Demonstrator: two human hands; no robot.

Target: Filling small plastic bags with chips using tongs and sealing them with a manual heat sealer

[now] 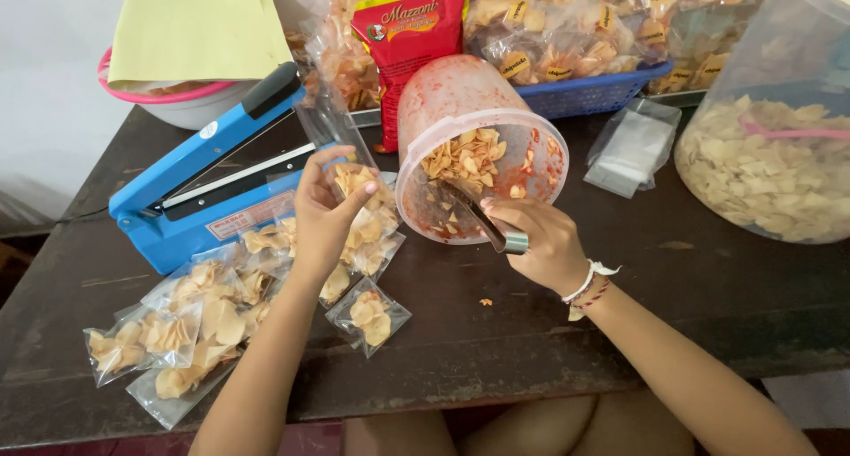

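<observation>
My left hand (323, 210) holds a small clear plastic bag (361, 183) part-filled with chips, just left of the mouth of a tipped clear tub (460, 97). Red seasoning smears the tub, and chips (465, 155) lie inside it. My right hand (542, 239) grips a metal scoop (474, 215) that reaches into the tub's mouth. Several filled small chip bags (204, 319) lie on the dark wooden table (531, 332) below my left forearm. One more packet (370, 314) rests apart near the table's front.
A blue heat sealer (208, 177) stands at the left. Behind it is a white bowl with a pink rim (181, 97) under yellow paper (199, 31). A blue basket (602, 88) of packed chips and a red pouch (409, 40) are at the back. Empty bags (633, 146) and a big chip jar (775, 146) stand at the right.
</observation>
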